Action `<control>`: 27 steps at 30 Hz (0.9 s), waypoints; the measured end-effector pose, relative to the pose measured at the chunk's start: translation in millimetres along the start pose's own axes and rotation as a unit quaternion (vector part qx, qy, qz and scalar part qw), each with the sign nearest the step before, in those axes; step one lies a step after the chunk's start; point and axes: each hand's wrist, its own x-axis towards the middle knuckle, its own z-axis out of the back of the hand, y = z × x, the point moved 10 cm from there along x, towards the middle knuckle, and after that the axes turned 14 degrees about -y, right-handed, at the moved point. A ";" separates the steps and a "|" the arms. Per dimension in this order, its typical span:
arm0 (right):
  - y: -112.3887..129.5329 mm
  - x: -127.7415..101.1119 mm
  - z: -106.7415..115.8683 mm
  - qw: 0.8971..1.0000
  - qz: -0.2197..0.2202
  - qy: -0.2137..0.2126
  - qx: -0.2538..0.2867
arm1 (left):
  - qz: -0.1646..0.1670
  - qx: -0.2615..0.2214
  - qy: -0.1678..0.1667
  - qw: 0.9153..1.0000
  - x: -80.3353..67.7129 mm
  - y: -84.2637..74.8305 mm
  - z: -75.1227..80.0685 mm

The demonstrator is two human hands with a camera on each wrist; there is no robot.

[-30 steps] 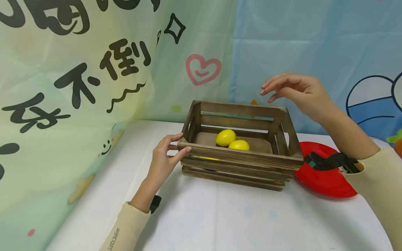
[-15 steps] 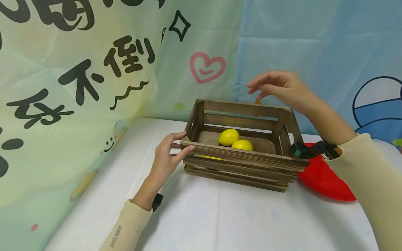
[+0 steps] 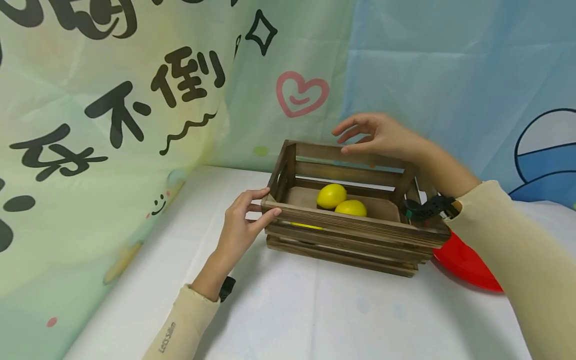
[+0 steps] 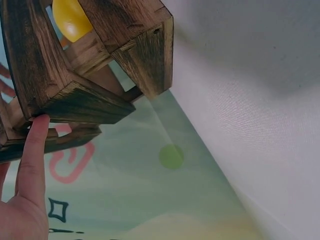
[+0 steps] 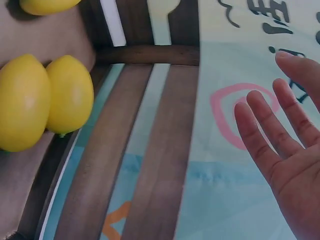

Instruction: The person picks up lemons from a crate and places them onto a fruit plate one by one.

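Observation:
A dark wooden slatted crate (image 3: 346, 235) stands on the white table (image 3: 315, 310). Two yellow lemons (image 3: 331, 195) (image 3: 350, 208) lie inside it, and a third lemon (image 3: 306, 226) shows through the front slats. My left hand (image 3: 263, 202) pinches the crate's near-left corner, thumb on the front rail; in the left wrist view a finger (image 4: 35, 145) lies against that crate (image 4: 90, 65) corner. My right hand (image 3: 342, 141) hovers over the crate's back rim with fingers spread and holds nothing. The right wrist view shows the spread fingers (image 5: 270, 140) above the slats (image 5: 150, 150) and lemons (image 5: 70, 95).
A red plate (image 3: 463, 262) lies right of the crate, partly hidden behind my right forearm. A printed cloth backdrop (image 3: 135, 100) hangs close behind and to the left of the table. White table surface lies in front of the crate.
My right hand has moved left and down, from above the crate's right end to just over its back rim. The left hand keeps its hold on the corner.

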 end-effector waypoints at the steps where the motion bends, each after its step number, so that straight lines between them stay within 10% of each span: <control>1: -1.7 0.8 -2.1 1.000 -0.001 0.006 -0.005 | -0.001 -0.001 0.000 1.000 0.5 -0.9 -0.4; 27: -52.5 5.7 -78.3 0.970 -0.084 0.228 0.023 | 0.016 0.001 -0.004 1.000 -2.6 3.1 -0.3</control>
